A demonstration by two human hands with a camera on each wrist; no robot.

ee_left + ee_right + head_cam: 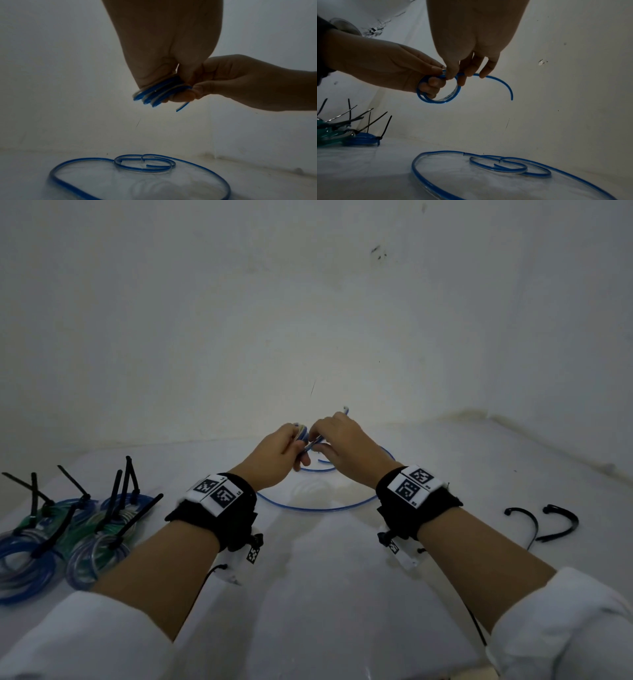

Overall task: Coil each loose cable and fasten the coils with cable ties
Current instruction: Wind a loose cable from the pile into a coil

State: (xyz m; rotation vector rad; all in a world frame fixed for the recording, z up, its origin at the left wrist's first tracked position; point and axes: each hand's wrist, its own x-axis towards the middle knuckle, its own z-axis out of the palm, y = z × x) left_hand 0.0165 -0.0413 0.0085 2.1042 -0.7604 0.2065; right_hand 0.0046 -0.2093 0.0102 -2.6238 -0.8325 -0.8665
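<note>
Loose blue cable [318, 508] looped on the white table [325, 594], tied coils [68, 529] at left, two spare cable ties [544, 525] at right, beyond — left hand [279, 455] gripping a small raised coil [439, 89], right hand [346, 445] fingers pinching its free end [500, 84].

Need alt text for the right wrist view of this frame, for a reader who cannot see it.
Both hands hold a small blue cable coil in the air: the left hand grips the loops, and the right hand pinches the curved free end. Below, another loose blue cable lies on the white table; tied coils sit at left.
</note>
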